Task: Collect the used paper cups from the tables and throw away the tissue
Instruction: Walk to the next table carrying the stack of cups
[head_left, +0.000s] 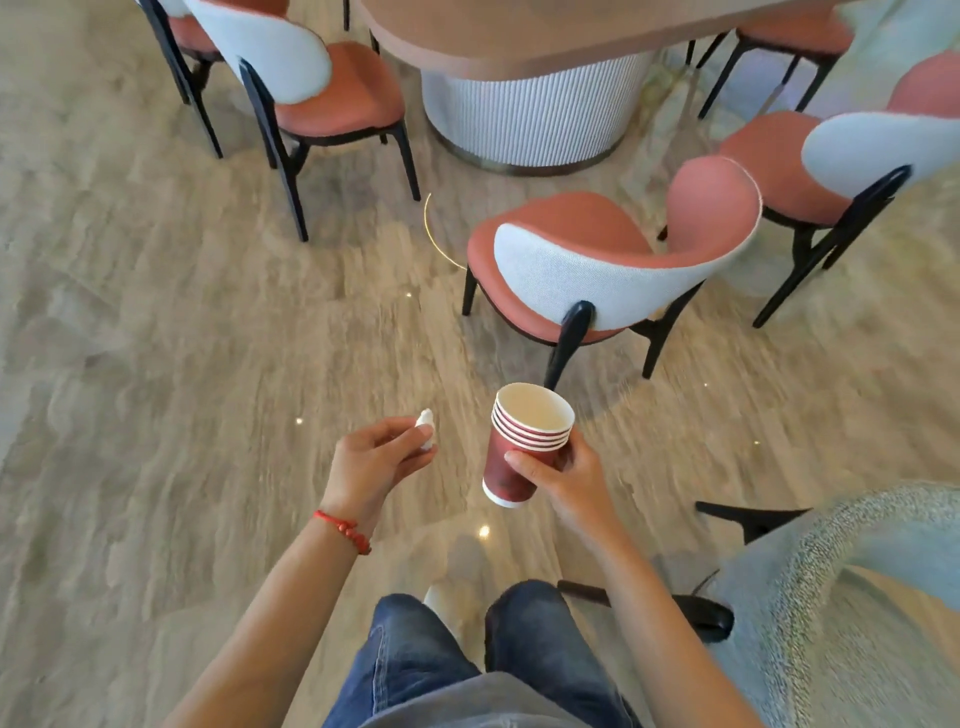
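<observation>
A pale, streaked stone floor (171, 322) fills most of the view, with small bright light reflections on it. At the top stands one worktop (519, 31), a brown rounded slab on a ribbed white drum base (530, 114); nothing on its visible surface can be made out. Around it stand chairs with salmon seats, pale grey backs and black legs: one nearest and central (613, 270), one at upper left (322, 88) with another partly cut off behind it, and at least two at right (831, 156), so five show in part or whole. At lower right a grey, speckled upholstered chair back (852, 561) curves in, with black legs beneath.

The person's two jeans-clad legs (467, 654) show at the bottom, both bare forearms reaching forward. The right hand (566, 478) is wrapped around a stack of paper cups (524, 441), red with white rims, tilted a little, held in the air above the floor; five rims can be counted, nested one in another, the top one looking empty. The left hand (374, 462) pinches one small crumpled white tissue (426, 428) between thumb and fingertips, just left of the cups and apart from them. One red beaded bracelet (345, 530) circles the left wrist.
</observation>
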